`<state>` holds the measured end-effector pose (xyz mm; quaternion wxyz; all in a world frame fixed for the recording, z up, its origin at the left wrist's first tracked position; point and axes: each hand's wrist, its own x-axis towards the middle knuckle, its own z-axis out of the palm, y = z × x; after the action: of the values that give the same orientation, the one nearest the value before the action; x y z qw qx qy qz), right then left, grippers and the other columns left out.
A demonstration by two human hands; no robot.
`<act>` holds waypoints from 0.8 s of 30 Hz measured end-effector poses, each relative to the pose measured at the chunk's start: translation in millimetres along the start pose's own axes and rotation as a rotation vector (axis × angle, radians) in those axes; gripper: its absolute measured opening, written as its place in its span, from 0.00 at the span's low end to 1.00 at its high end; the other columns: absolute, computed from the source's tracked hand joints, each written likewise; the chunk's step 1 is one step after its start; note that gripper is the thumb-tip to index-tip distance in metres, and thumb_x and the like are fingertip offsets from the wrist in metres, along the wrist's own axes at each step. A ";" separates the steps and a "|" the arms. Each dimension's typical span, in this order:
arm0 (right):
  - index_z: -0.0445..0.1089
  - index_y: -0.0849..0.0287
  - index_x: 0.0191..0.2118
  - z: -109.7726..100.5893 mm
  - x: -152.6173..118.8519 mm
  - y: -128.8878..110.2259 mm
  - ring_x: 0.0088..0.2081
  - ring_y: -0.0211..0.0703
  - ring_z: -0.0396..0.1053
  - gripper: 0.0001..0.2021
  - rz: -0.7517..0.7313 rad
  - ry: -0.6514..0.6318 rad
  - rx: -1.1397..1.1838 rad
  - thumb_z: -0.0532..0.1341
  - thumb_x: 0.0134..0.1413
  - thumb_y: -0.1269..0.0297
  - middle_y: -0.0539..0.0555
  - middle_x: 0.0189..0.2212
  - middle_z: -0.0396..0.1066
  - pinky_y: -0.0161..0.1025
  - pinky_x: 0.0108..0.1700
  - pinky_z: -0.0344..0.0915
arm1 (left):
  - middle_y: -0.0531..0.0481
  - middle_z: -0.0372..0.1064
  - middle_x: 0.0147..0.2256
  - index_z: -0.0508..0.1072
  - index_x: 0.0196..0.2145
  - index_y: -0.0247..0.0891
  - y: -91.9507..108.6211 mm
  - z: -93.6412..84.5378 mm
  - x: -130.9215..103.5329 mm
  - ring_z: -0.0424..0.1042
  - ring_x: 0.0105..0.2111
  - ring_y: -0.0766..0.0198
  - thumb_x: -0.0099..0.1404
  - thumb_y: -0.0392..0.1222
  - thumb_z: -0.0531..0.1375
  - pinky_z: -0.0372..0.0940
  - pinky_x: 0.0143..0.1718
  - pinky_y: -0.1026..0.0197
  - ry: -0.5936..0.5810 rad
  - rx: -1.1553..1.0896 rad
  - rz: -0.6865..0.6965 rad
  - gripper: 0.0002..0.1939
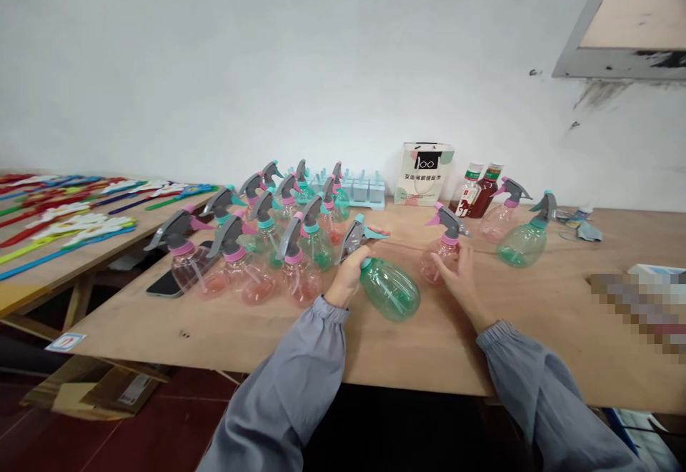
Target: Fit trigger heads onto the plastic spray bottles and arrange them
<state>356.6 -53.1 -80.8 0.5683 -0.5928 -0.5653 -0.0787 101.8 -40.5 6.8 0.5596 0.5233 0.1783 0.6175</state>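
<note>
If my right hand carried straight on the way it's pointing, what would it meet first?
The pink spray bottle, right at the thumb and fingers of your right hand; contact is hard to confirm. The paper bag stands farther back, roughly in line, though depth is unclear.

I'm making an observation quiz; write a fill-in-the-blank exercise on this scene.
The left hand holds a tilted spray bottle with a ____ body.
The right hand is at an upright spray bottle with a ____ collar.
The dark red bottle stands to the ____ of the paper bag.

Missing words: green; pink; right.
</note>
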 end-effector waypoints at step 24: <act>0.64 0.60 0.56 -0.9 -1.0 -3.9 0.51 0.57 0.65 0.33 0.012 -0.008 0.033 0.62 0.53 0.41 0.62 0.47 0.66 0.60 0.55 0.63 | 0.51 0.78 0.36 0.78 0.33 0.43 4.0 -14.3 2.6 0.75 0.39 0.57 0.50 0.34 0.58 0.67 0.47 0.55 0.077 0.438 0.218 0.13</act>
<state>353.8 -55.5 -78.9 0.5761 -0.5871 -0.5651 -0.0637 88.2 -34.2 5.6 0.3556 0.6244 0.2717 0.6402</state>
